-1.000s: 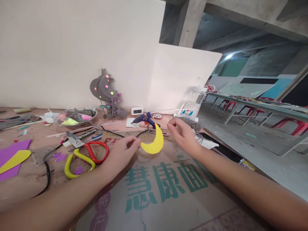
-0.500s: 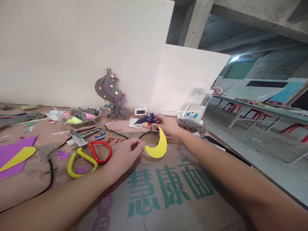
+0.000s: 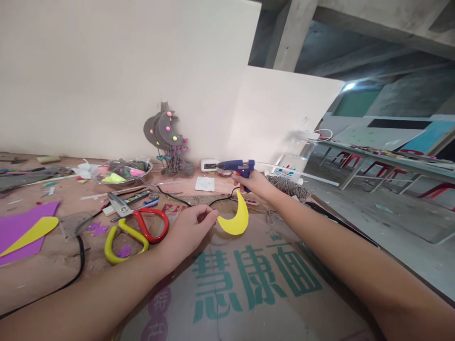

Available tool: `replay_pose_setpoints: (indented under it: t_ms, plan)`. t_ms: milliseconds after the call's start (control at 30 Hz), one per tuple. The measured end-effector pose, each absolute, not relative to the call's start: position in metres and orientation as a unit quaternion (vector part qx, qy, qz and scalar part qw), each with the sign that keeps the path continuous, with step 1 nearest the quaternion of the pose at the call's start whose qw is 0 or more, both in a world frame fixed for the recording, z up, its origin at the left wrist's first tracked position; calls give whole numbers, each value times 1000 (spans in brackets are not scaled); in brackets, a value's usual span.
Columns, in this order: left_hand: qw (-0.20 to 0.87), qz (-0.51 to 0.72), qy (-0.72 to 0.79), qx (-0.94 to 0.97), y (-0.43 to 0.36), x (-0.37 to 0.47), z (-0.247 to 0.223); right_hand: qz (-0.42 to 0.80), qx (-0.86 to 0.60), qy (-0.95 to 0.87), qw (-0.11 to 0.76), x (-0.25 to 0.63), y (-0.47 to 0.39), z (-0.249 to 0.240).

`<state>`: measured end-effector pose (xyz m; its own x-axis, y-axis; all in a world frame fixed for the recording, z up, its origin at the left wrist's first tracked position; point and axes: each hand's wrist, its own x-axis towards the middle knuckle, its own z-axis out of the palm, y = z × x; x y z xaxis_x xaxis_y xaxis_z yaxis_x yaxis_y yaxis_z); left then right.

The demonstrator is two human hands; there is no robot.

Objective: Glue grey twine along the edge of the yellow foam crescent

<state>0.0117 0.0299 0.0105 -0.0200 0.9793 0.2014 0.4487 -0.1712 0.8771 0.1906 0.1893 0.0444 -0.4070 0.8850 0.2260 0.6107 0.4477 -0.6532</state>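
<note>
Between the thumb and fingers of my left hand (image 3: 194, 229) is one tip of a yellow crescent (image 3: 237, 221), held above the printed cardboard (image 3: 227, 293). My right hand (image 3: 254, 183) grips the handle of a blue glue gun (image 3: 236, 165), whose nozzle points left. A long clear glue stick (image 3: 302, 174) sticks out of the gun's back. Below the nozzle lies a small white paper square (image 3: 204, 183). Scissors (image 3: 138, 227) with red and yellow handles lie left of my left hand.
Grey crescents with pompoms (image 3: 167, 130) lean on the white board. Left of them is a dish of pompoms (image 3: 122, 173). A purple sheet (image 3: 26, 237) lies far left, grey cord (image 3: 289, 187) at right. A black cable (image 3: 82, 255) crosses the table.
My right hand has lifted the glue gun off the white paper square, and the gun now sits higher and further right, more level. My left hand still holds the crescent.
</note>
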Motion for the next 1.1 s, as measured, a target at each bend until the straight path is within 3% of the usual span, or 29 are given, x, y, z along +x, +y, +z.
replay_pose_setpoints:
  t_ms: [167, 433, 767, 1100]
  plan:
    - [305, 436, 569, 627, 32, 10, 9, 288, -409, -791, 353, 213, 146, 55]
    - [281, 449, 597, 602, 35, 7, 10, 312, -407, -755, 407, 231, 91, 33]
    - [305, 467, 584, 590, 39, 3, 5, 264, -394, -831, 289, 225, 72, 16]
    - [331, 483, 576, 571, 41, 1, 3, 259, -405, -822, 305, 226, 75, 17]
